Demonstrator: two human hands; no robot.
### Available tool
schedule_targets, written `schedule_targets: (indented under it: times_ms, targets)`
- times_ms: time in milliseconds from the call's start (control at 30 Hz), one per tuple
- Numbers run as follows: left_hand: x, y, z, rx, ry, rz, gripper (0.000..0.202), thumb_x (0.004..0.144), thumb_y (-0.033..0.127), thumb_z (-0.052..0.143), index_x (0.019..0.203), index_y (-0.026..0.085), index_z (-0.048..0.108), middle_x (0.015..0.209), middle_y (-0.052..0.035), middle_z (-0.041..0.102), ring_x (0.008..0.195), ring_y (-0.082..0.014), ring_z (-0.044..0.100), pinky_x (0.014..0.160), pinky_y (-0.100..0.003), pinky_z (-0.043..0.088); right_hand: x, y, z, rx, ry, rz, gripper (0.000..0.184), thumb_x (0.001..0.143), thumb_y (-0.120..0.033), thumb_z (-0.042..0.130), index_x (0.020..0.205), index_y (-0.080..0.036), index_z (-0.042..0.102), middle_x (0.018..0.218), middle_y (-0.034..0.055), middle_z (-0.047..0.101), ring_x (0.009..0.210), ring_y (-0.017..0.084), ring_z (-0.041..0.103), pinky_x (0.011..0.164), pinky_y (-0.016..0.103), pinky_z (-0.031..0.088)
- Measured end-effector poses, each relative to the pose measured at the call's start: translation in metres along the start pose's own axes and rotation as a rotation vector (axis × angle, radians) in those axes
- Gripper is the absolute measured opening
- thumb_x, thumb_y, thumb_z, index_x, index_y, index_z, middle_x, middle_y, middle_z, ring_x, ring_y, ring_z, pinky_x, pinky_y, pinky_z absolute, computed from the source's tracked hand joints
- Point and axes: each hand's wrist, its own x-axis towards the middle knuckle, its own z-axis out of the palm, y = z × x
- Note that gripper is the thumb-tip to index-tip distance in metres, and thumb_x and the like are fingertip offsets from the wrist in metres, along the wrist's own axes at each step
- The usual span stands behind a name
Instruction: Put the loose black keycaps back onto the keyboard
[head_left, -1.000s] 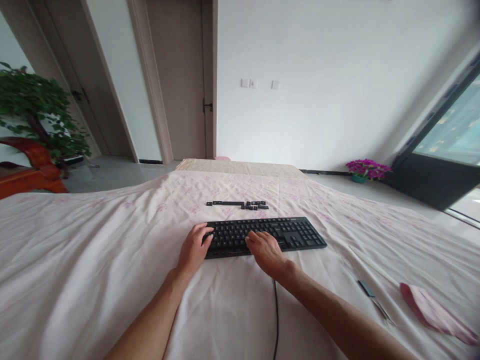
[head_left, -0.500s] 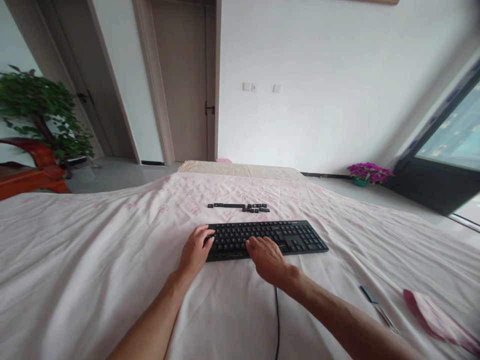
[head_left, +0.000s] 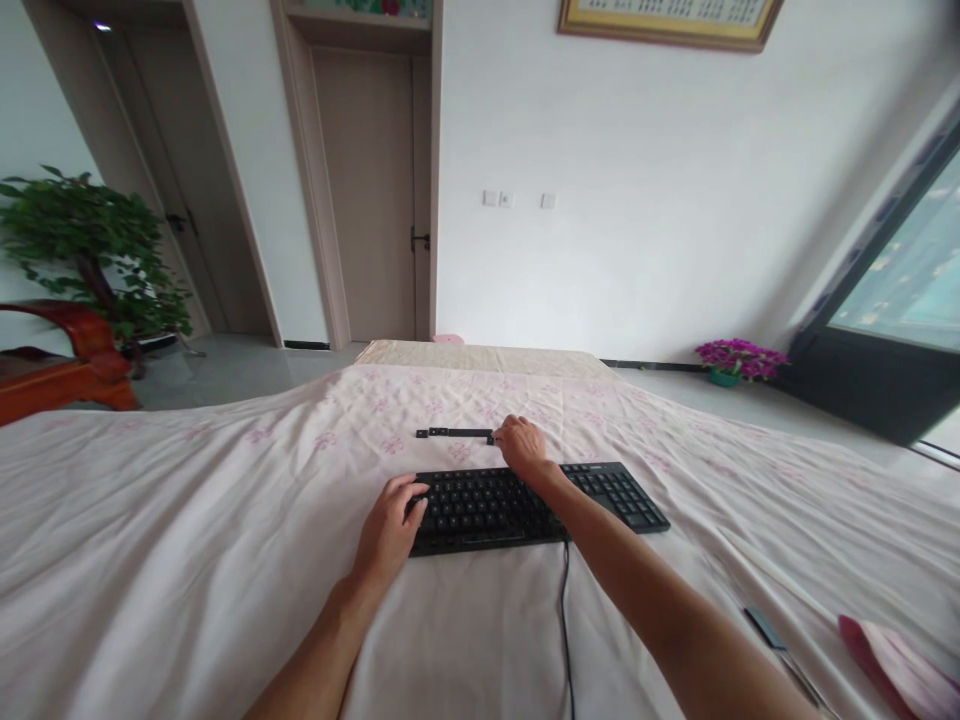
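With right hand [head_left: 521, 447] stretched over flat black plastic keyboard [head_left: 480, 505] onto loose black keycaps [head_left: 457, 432] beyond its far edge on bed [head_left: 225, 520], grip unreadable, and unclenched left hand [head_left: 386, 530] on keyboard's left end: best pinch one cap lightly, bracing keyboard.

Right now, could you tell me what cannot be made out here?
Head view: whether the right hand grips any loose keycaps; its back hides the fingertips.
Head view: key legends on the keyboard, too small.
Head view: pink cloth, cut off by the bottom-right corner.
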Motion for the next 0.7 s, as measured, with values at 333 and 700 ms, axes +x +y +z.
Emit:
schedule_targets:
  times_ms: [333, 700]
  targets:
    - [0.001, 0.001, 0.001, 0.003, -0.006, -0.019, 0.023, 0.084, 0.02, 0.05, 0.1, 0.024, 0.065, 0.116, -0.0061, 0.059, 0.11, -0.0208, 0.056, 0.097, -0.04, 0.046, 0.022, -0.004, 0.013, -0.098, -0.031, -0.111, 0.022, 0.086, -0.018, 0.051, 0.089, -0.017, 0.073, 0.107, 0.0144, 0.059, 0.105, 0.025, 0.044, 0.084, 0.035, 0.033]
    - [0.002, 0.002, 0.0, -0.004, 0.012, 0.007, 0.022, 0.084, 0.019, 0.05, 0.101, 0.024, 0.063, 0.114, -0.0059, 0.059, 0.109, -0.0208, 0.056, 0.097, -0.041, 0.047, 0.024, -0.015, 0.003, 0.128, -0.032, -0.106, 0.016, 0.082, -0.015, 0.057, 0.087, -0.013, 0.072, 0.104, 0.0162, 0.063, 0.107, 0.027, 0.048, 0.087, 0.035, 0.035]
